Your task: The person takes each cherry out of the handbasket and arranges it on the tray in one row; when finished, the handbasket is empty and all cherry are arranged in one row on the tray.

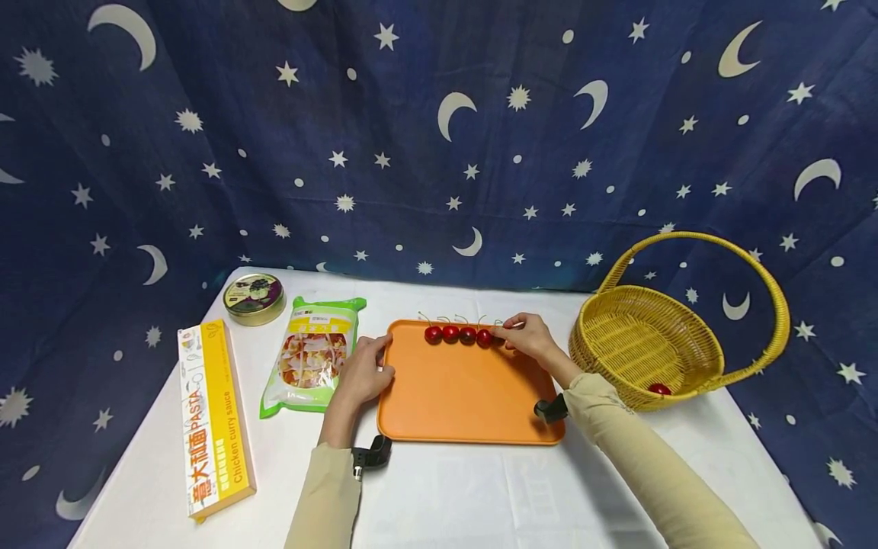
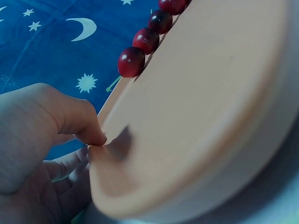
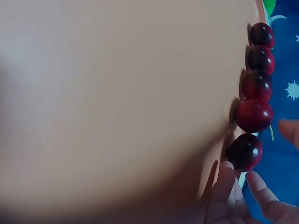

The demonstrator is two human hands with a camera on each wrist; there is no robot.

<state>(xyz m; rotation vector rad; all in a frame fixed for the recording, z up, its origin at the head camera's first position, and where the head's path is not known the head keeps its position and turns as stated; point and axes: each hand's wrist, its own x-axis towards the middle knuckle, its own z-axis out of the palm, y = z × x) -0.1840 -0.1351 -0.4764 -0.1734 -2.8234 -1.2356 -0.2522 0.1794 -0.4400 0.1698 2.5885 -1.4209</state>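
Observation:
An orange rectangular tray (image 1: 466, 396) lies in the middle of the head view. My left hand (image 1: 362, 370) pinches its left rim near the far corner, with thumb and finger at the edge in the left wrist view. Several red cherries (image 1: 450, 334) with green stems form a row along the far rim. At the row's right end, my right hand (image 1: 531, 337) has its fingertips against the last cherry (image 3: 245, 152). The fingers there are spread, one of them apart from the fruit. In the head view this hand partly hides that cherry.
To the right stands a yellow wicker basket (image 1: 583, 352) with a tall handle and a cherry (image 1: 660, 389) inside. On the left are a round tin (image 1: 254, 298), a green-edged food packet (image 1: 312, 358) and a pasta box (image 1: 216, 419). A blue star-and-moon cloth (image 1: 411, 137) hangs behind the white table.

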